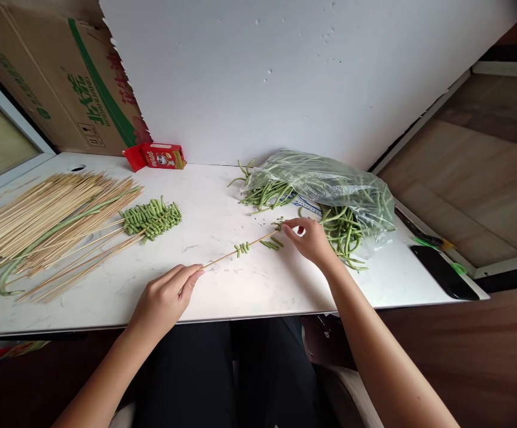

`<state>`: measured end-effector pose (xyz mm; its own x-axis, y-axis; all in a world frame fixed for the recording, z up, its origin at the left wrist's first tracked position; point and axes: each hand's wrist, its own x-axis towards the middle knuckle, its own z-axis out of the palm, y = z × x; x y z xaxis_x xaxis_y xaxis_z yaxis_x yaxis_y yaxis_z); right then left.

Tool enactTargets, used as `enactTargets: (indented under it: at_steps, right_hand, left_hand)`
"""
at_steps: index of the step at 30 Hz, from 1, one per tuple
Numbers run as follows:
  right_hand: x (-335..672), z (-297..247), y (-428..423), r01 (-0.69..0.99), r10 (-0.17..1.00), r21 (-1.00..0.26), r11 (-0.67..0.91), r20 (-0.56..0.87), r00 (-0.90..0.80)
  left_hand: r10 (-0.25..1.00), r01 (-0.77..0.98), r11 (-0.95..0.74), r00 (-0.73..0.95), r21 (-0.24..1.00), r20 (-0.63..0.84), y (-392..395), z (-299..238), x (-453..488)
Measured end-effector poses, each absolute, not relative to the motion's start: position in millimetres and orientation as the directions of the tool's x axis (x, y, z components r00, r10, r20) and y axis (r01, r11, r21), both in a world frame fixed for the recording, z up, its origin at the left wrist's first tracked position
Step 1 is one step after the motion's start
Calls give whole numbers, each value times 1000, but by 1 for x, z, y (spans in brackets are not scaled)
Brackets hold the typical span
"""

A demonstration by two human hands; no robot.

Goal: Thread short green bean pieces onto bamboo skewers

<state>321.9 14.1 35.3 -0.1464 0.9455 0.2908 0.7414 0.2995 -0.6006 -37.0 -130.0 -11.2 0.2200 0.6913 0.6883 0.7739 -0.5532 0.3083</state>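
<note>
My left hand pinches the near end of a thin bamboo skewer that slants up to the right over the white table. A few folded green bean pieces sit threaded partway along it. At the skewer's far tip, my right hand closes its fingers on a green bean piece. More short bean pieces lie on the table just below the tip.
A pile of bare skewers with finished bean skewers lies at the left. A clear plastic bag of long green beans sits at the right. A red carton, a cardboard box and a black phone are also here.
</note>
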Motion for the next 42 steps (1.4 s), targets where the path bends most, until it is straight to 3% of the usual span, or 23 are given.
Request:
enactTargets:
  at_steps: [4,13,16,18,21,23,26,32,42]
  right_hand:
    - [323,30,-7,761,949,-568,313,212,-232]
    - [317,20,-18,743,919,-552,379,316,-234]
    - [317,19,-22,690,932,-637,344,320,-169]
    - [318,19,-28,561,965,-792,240,256,-53]
    - [317,20,-40,157,996,-985,77,82,26]
    - [314,20,-49,-104,1000,-995,-4,-3,-12]
    - [310,18,-63,-316,992,-943,-101,-70,-109]
    - [306,11,-73,-484,971,-846,-224,-149,-189]
    - [307,7,-72,-503,959,-825,-259,-156,-237]
  left_hand:
    - [688,769,-560,224,309,690,-130,-12,-37]
    - [669,719,-613,252,328,699,-132,-9,-37]
    - [653,700,-635,262,327,710,-133,-8,-36]
    - [652,698,-636,259,329,712,-133,-6,-36]
    - [657,702,-631,256,331,709,-134,-4,-35]
    - [656,708,-628,258,324,710,-133,-4,-35]
    - [653,713,-628,266,312,709,-133,-4,-35]
    - [665,722,-625,294,296,686,-133,-4,-34]
    - [655,744,-626,341,232,675,-134,-2,-32]
